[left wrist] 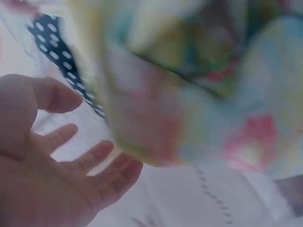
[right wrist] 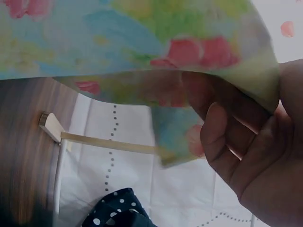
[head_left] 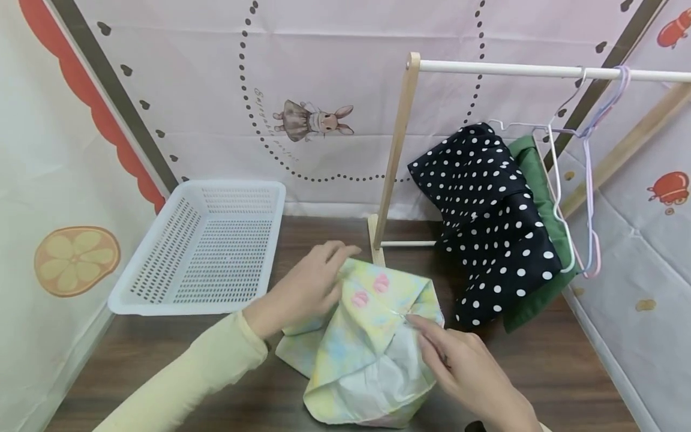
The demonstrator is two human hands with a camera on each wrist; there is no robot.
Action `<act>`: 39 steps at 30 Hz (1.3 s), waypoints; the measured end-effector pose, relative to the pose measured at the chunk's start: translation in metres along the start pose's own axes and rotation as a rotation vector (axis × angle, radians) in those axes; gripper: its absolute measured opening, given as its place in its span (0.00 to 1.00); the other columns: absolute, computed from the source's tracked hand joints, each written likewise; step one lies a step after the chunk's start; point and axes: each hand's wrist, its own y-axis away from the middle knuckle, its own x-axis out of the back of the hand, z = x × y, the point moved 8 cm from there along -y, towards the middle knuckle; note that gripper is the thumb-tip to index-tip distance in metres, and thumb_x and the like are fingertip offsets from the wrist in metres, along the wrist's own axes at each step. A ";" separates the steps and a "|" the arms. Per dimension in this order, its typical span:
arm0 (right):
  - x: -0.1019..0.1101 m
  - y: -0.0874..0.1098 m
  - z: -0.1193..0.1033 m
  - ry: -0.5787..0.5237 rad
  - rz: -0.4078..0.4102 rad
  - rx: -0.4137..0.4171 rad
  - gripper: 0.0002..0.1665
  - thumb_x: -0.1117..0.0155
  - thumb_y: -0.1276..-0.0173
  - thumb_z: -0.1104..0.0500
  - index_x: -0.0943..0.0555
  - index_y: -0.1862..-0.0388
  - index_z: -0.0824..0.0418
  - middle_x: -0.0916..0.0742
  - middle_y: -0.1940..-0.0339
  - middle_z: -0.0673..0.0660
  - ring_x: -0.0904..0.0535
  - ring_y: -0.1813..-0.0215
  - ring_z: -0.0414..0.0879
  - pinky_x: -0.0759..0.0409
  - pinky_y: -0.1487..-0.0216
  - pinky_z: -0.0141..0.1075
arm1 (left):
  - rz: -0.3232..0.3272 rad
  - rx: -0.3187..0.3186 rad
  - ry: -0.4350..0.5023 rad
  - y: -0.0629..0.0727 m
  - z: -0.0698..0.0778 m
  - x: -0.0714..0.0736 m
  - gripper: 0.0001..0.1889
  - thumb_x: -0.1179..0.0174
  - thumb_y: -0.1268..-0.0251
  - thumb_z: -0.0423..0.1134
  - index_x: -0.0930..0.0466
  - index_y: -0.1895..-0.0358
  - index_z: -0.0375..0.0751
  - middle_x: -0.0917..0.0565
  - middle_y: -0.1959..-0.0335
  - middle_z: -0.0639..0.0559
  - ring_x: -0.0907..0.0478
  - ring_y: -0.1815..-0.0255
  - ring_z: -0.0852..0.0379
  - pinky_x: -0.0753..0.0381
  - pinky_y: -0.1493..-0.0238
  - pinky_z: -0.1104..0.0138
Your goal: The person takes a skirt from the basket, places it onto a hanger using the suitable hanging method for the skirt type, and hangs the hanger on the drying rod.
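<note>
A pastel yellow, blue and pink floral cloth garment (head_left: 372, 300) is partly bunched above the brown floor, its white inner side showing at the front. My right hand (head_left: 466, 369) pinches the garment's right edge, beside a small pale line that is too small to identify. In the right wrist view, the fingers (right wrist: 218, 137) curl behind the cloth. My left hand (head_left: 308, 285) is at the garment's upper left side. The left wrist view shows its fingers (left wrist: 102, 156) spread and loosely bent, with the fingertips at the cloth's edge and nothing gripped.
A white perforated basket (head_left: 189, 300) stands at the left. On the right, a wood-and-white rack (head_left: 502, 69) carries a black polka-dot garment (head_left: 480, 204), a green garment (head_left: 531, 306) and pastel hangers (head_left: 588, 180). Printed fabric walls (head_left: 335, 54) enclose the space.
</note>
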 end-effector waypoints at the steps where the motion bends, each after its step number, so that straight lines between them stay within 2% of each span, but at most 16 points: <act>1: -0.001 0.000 0.000 0.004 -0.001 0.002 0.22 0.39 0.32 0.66 0.21 0.40 0.54 0.34 0.83 0.34 0.43 0.81 0.25 0.39 0.78 0.16 | 0.025 -0.030 -0.027 0.004 0.009 0.002 0.27 0.43 0.41 0.31 0.33 0.36 0.37 0.27 0.45 0.40 0.26 0.48 0.45 0.22 0.49 0.57; 3: -0.003 0.000 0.002 0.010 -0.008 -0.003 0.21 0.39 0.31 0.65 0.21 0.40 0.54 0.36 0.84 0.33 0.43 0.82 0.24 0.40 0.79 0.17 | 0.061 -0.097 -0.045 0.014 0.029 0.007 0.23 0.42 0.42 0.33 0.30 0.41 0.37 0.25 0.49 0.43 0.25 0.54 0.50 0.21 0.56 0.63; 6: -0.004 0.000 0.002 0.005 -0.012 -0.001 0.21 0.39 0.31 0.65 0.21 0.40 0.55 0.34 0.84 0.34 0.43 0.82 0.24 0.39 0.79 0.17 | 0.058 -0.228 -0.041 0.032 0.057 0.006 0.15 0.39 0.44 0.34 0.25 0.52 0.41 0.25 0.60 0.51 0.30 0.66 0.60 0.27 0.67 0.74; 9: -0.004 -0.001 0.003 0.006 -0.012 -0.003 0.20 0.39 0.31 0.65 0.21 0.41 0.54 0.34 0.83 0.34 0.42 0.82 0.24 0.40 0.80 0.16 | -0.037 -0.364 0.009 0.050 0.077 -0.008 0.09 0.36 0.43 0.36 0.22 0.58 0.47 0.26 0.63 0.59 0.34 0.68 0.65 0.33 0.68 0.80; 11: -0.004 -0.001 0.003 0.007 -0.012 -0.006 0.20 0.39 0.31 0.65 0.21 0.42 0.54 0.34 0.83 0.34 0.42 0.82 0.24 0.40 0.80 0.16 | -0.118 -0.440 0.042 0.060 0.083 -0.022 0.07 0.36 0.41 0.35 0.21 0.61 0.50 0.24 0.61 0.61 0.32 0.65 0.66 0.32 0.63 0.80; 14: -0.003 -0.001 0.005 0.002 -0.012 -0.014 0.19 0.39 0.31 0.66 0.21 0.42 0.54 0.35 0.84 0.34 0.44 0.82 0.24 0.40 0.81 0.17 | -0.240 -0.489 0.084 0.072 0.083 -0.043 0.09 0.35 0.41 0.34 0.18 0.60 0.53 0.22 0.52 0.62 0.27 0.61 0.69 0.30 0.57 0.81; 16: -0.004 -0.001 0.007 0.003 -0.019 -0.028 0.19 0.40 0.31 0.65 0.21 0.43 0.53 0.36 0.84 0.34 0.45 0.82 0.23 0.40 0.81 0.17 | -0.318 -0.488 0.077 0.079 0.079 -0.057 0.13 0.34 0.44 0.31 0.17 0.59 0.55 0.21 0.48 0.62 0.24 0.61 0.69 0.26 0.57 0.80; 18: -0.005 -0.001 0.009 0.001 -0.024 -0.037 0.18 0.40 0.31 0.65 0.20 0.43 0.53 0.37 0.85 0.34 0.45 0.82 0.23 0.41 0.81 0.17 | -0.385 -0.473 0.029 0.085 0.074 -0.068 0.16 0.32 0.45 0.31 0.16 0.56 0.57 0.21 0.45 0.62 0.23 0.62 0.68 0.24 0.59 0.78; 23: -0.003 -0.001 0.012 0.012 -0.008 -0.037 0.19 0.38 0.32 0.66 0.20 0.45 0.51 0.37 0.84 0.33 0.45 0.82 0.23 0.42 0.82 0.17 | -0.485 -0.407 -0.187 0.094 0.061 -0.085 0.24 0.27 0.50 0.39 0.18 0.48 0.64 0.24 0.41 0.63 0.32 0.68 0.67 0.30 0.66 0.78; 25: -0.001 -0.001 0.013 0.019 0.005 -0.040 0.19 0.37 0.33 0.66 0.19 0.45 0.50 0.38 0.85 0.33 0.47 0.83 0.24 0.43 0.82 0.17 | -0.490 -0.383 -0.301 0.096 0.054 -0.087 0.28 0.25 0.56 0.41 0.20 0.47 0.67 0.26 0.42 0.64 0.35 0.68 0.65 0.33 0.67 0.76; 27: 0.001 -0.001 0.014 0.024 0.011 -0.049 0.20 0.37 0.33 0.66 0.19 0.46 0.49 0.39 0.85 0.33 0.48 0.83 0.24 0.45 0.83 0.17 | -0.486 -0.360 -0.418 0.097 0.045 -0.088 0.32 0.22 0.62 0.42 0.21 0.48 0.69 0.29 0.42 0.63 0.33 0.65 0.61 0.33 0.66 0.74; 30: 0.003 0.000 0.017 0.035 -0.005 -0.086 0.18 0.37 0.32 0.64 0.19 0.46 0.47 0.40 0.86 0.33 0.49 0.83 0.24 0.46 0.84 0.18 | -0.449 -0.336 -0.529 0.101 0.032 -0.086 0.32 0.20 0.66 0.40 0.24 0.52 0.65 0.30 0.44 0.62 0.33 0.62 0.59 0.34 0.67 0.73; 34: 0.006 0.002 0.020 0.029 -0.032 -0.135 0.16 0.38 0.30 0.62 0.19 0.46 0.46 0.39 0.86 0.33 0.47 0.84 0.24 0.44 0.84 0.19 | -0.403 -0.312 -0.574 0.106 0.017 -0.083 0.31 0.19 0.67 0.40 0.26 0.55 0.58 0.29 0.49 0.61 0.32 0.60 0.57 0.36 0.69 0.72; 39: 0.011 0.002 0.024 0.010 -0.060 -0.162 0.15 0.40 0.27 0.60 0.19 0.45 0.46 0.39 0.86 0.32 0.45 0.84 0.26 0.40 0.82 0.20 | -0.367 -0.293 -0.606 0.102 0.004 -0.080 0.27 0.20 0.70 0.44 0.20 0.58 0.54 0.26 0.57 0.60 0.33 0.64 0.57 0.36 0.70 0.71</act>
